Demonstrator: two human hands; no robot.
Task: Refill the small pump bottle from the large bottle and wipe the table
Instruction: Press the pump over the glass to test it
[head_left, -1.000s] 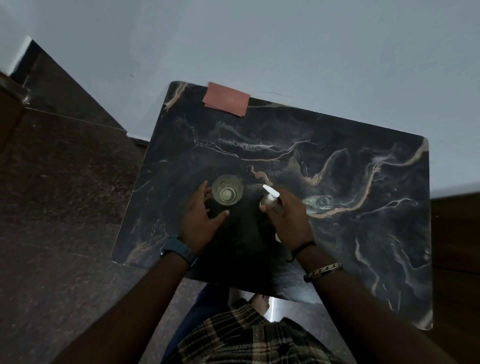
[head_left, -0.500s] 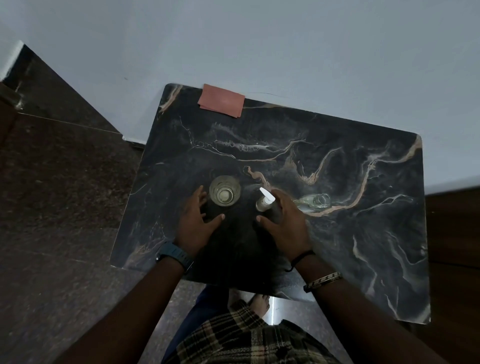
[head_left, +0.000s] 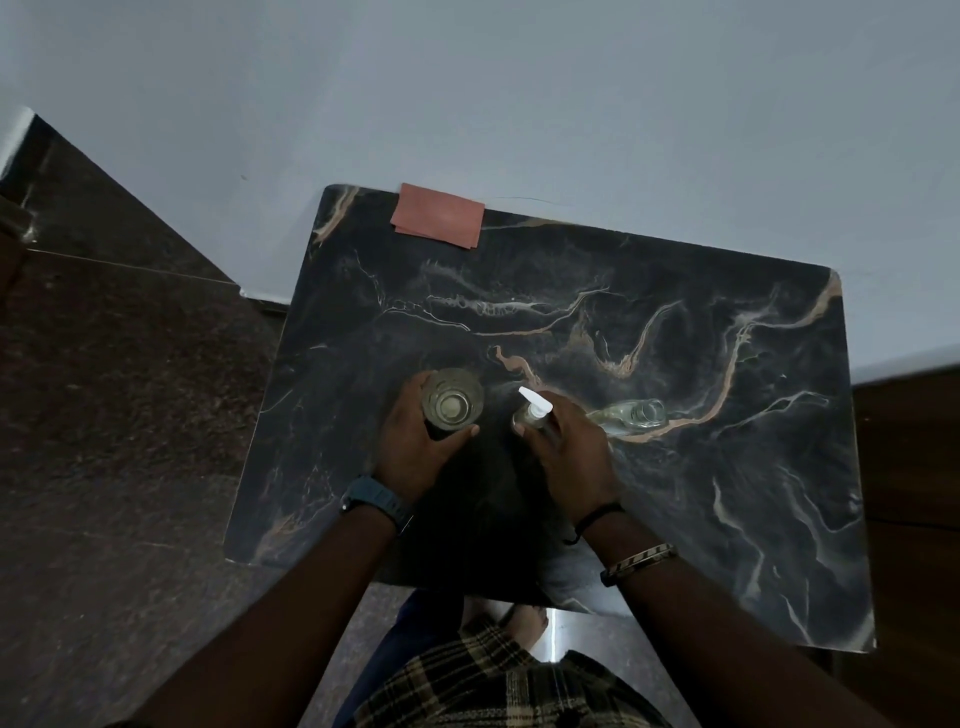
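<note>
Small pump bottle (head_left: 532, 415) stands upright near the table's (head_left: 675, 519) middle, your right hand (head_left: 569, 457) curled round it (white nozzle pointing up-left). Just left, your left hand (head_left: 415, 447) wraps the large bottle (head_left: 452, 405). A clear bottle (head_left: 631, 415) lies right; a reddish cloth (head_left: 439, 215) sits at the far edge.

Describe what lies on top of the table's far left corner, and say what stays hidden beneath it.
A flat reddish-pink cloth lies on the table, overhanging its far edge. The tabletop beneath the cloth is covered and cannot be seen.
</note>
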